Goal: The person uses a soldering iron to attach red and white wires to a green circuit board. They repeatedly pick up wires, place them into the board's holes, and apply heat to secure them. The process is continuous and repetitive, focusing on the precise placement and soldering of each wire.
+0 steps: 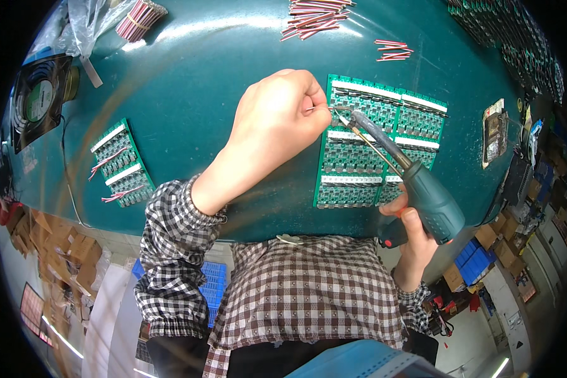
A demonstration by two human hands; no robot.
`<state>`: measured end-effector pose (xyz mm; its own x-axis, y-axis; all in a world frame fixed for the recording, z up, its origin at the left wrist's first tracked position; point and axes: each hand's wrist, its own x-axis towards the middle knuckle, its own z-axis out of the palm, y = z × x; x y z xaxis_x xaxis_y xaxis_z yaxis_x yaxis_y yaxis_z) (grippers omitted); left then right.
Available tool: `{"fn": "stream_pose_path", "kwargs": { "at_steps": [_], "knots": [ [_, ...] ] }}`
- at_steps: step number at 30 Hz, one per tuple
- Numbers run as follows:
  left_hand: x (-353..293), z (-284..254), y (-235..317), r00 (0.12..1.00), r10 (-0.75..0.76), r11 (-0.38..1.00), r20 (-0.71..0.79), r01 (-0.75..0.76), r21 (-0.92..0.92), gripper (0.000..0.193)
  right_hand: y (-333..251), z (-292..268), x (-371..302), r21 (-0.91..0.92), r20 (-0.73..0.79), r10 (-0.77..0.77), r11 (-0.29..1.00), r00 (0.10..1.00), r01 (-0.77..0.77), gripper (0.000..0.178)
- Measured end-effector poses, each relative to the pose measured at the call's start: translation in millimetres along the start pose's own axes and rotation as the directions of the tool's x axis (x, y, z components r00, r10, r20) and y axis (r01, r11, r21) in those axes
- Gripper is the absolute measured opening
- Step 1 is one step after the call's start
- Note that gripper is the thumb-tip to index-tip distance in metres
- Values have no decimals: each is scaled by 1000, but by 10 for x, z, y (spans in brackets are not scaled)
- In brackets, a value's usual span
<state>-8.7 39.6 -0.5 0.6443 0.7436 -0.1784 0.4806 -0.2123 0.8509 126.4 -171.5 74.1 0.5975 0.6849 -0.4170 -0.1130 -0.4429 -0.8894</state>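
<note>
My right hand (414, 247) is wrapped round the dark green handle of a soldering gun (429, 200). Its long metal tip and thin brass-coloured tube point up and left, over the large green circuit board panel (353, 160). At the panel's upper left edge, my left hand (277, 107) is closed in a pinch on a thin wire (310, 108), whose end meets the soldering tip. The fingers hide most of that wire. On the left lies a smaller circuit board panel (121, 162) with a few red and white wires attached.
Loose red, white and black wires (314, 17) lie at the back, with a smaller pile (394, 50) to their right. A banded wire bundle (140, 20) and a fan (41, 101) are at left. Stacked boards (516, 44) and a small soldering-supplies tray (494, 133) stand right.
</note>
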Motion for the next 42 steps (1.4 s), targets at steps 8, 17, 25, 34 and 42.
{"fn": "stream_pose_path", "kwargs": {
  "at_steps": [8, 17, 25, 34, 42],
  "knots": [
    [-7, 3, -8, 1000, 6, 1000, -9, -6, 0, 8, 10, 3, 6, -36, -14, -23, 999, 1000, 22, 40],
    [-8, 7, -12, 1000, 10, 1000, -18, -10, -2, 8, 6, 18, 9, -54, -20, -20, 998, 1000, 19, 48],
    [-4, -4, -6, 1000, 19, 1000, -14, -19, 8, 8, -19, 23, 14, -24, -4, -28, 999, 1000, 28, 36],
    [-7, 3, -7, 1000, 13, 1000, -15, -13, -4, 8, 4, 21, -1, -104, -56, -49, 994, 997, 43, 55],
    [-7, 19, -20, 1000, -5, 1000, -8, 5, 0, 8, 4, 11, -17, -36, -34, -35, 999, 999, 34, 40]
  ]
}}
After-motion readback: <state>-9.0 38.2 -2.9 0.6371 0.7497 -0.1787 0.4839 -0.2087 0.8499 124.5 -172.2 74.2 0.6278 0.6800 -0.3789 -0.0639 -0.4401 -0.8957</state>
